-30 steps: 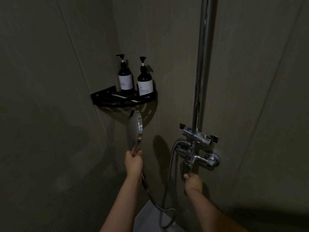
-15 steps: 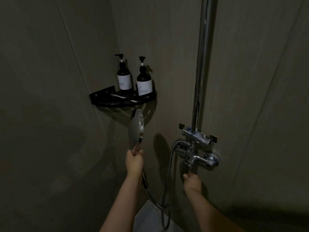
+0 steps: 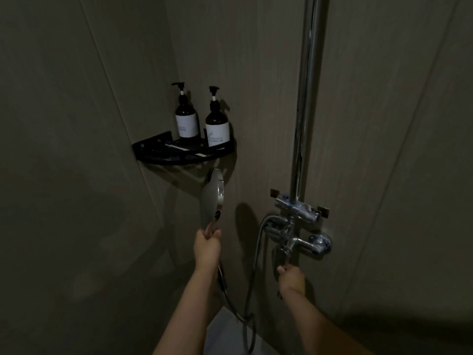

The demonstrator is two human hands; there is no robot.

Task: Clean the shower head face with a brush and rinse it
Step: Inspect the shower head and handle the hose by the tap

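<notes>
My left hand (image 3: 207,248) grips the handle of the chrome shower head (image 3: 212,199) and holds it upright below the corner shelf, its round face turned edge-on toward the right wall. A metal hose (image 3: 252,272) loops down from the handle and up to the chrome mixer valve (image 3: 298,235). My right hand (image 3: 291,278) is closed on the valve's lever (image 3: 280,257), which hangs down. No water stream is visible in the dim light. On the shelf lies a thin white-handled item (image 3: 176,147), possibly the brush.
A black corner shelf (image 3: 153,153) carries two dark pump bottles (image 3: 186,121) (image 3: 217,126) with white labels. A chrome riser pipe (image 3: 305,98) runs up the right wall. Grey tiled walls close in on both sides; a pale floor edge (image 3: 225,334) shows below.
The shower head shifted slightly right and turned more edge-on. The right hand stayed on the lever, and the hose loop swayed a little.
</notes>
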